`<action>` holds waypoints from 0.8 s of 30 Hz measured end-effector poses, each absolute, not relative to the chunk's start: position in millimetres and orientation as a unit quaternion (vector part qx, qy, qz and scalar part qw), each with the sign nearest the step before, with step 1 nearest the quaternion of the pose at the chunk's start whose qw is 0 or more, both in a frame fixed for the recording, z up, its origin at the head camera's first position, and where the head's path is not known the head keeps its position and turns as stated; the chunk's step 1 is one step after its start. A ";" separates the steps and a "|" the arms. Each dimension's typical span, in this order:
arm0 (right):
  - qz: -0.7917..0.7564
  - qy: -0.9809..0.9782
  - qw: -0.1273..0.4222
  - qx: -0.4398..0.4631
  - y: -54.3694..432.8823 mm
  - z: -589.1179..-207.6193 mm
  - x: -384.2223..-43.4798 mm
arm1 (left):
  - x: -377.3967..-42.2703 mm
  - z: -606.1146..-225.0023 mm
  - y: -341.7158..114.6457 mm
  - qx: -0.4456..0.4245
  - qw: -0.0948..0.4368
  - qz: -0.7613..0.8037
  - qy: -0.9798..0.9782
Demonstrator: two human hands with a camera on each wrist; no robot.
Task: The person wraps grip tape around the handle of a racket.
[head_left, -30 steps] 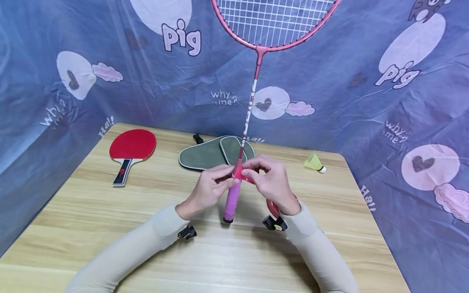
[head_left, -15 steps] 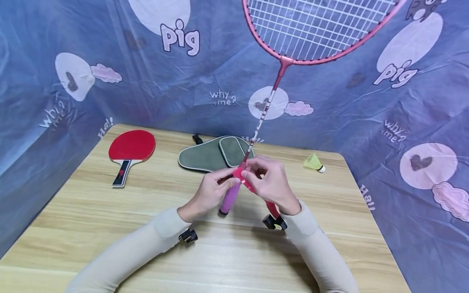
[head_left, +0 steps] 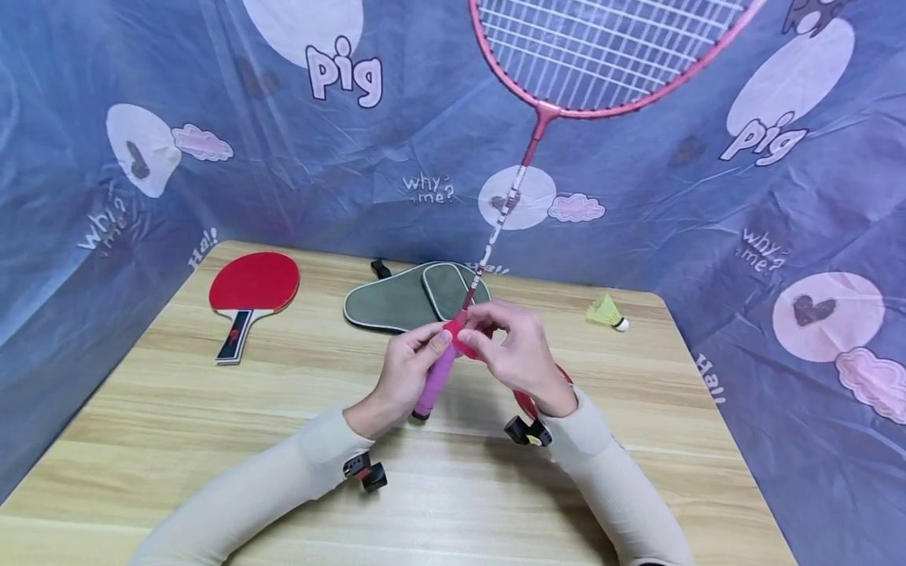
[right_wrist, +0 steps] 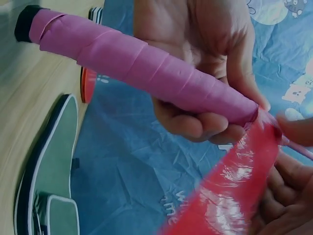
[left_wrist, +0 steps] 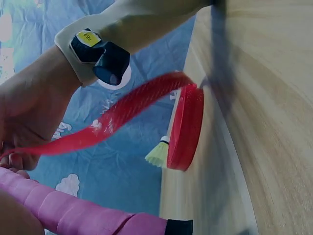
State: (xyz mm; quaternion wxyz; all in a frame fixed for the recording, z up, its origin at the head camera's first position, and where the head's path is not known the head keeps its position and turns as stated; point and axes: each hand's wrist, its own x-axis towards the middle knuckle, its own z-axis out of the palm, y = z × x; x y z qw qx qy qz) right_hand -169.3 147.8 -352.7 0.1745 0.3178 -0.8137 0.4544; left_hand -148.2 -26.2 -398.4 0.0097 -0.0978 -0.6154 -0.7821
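Observation:
A pink-framed badminton racket [head_left: 490,244] is held up at a slant, its strung head away from me and partly out of view. Near the top of its purple-wrapped handle [right_wrist: 142,63], my left hand [head_left: 399,373] grips it with curled fingers, thumb at the red tape. My right hand [head_left: 520,354] pinches red tape [right_wrist: 239,171] against the cone just above the wrap. In the left wrist view the glossy strip [left_wrist: 122,110] runs from the right hand's fingers to a red tape roll [left_wrist: 188,129] standing on edge on the table.
A red table tennis bat [head_left: 255,281] lies at the left of the wooden table [head_left: 297,393]. Behind the hands is a green bat case [head_left: 389,297]. At the back right lies a yellow shuttlecock [head_left: 607,313]. Blue printed cloth [head_left: 283,181] hangs around the table.
The racket has tilted, its head swinging right and its handle end moving left. Both hands stay at the handle's top, with the left thumb moved further up onto the tape.

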 end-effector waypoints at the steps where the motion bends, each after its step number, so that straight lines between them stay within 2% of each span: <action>1: 0.455 -0.815 0.169 0.318 146.8 -352.5 -168.5 | -148.0 -397.1 -26.4 -0.094 0.005 -0.792 -0.603; 7: 0.462 -0.823 0.150 0.294 143.2 -349.8 -167.3 | -148.5 -394.9 -26.3 -0.098 -0.030 -0.847 -0.522; 13: 0.520 -0.801 0.104 0.277 144.0 -345.6 -170.2 | -149.1 -397.1 -25.5 -0.122 -0.048 -0.870 -0.475; 18: 0.537 -0.790 0.103 0.278 144.5 -346.0 -170.0 | -148.1 -396.8 -25.0 -0.137 -0.057 -0.879 -0.452; 21: 0.540 -0.786 0.115 0.277 144.0 -346.8 -168.7 | -146.3 -396.5 -21.5 -0.144 0.001 -0.874 -0.464; 24: 0.541 -0.785 0.128 0.274 142.6 -347.4 -167.2 | -142.6 -397.8 -16.7 -0.141 0.108 -0.845 -0.505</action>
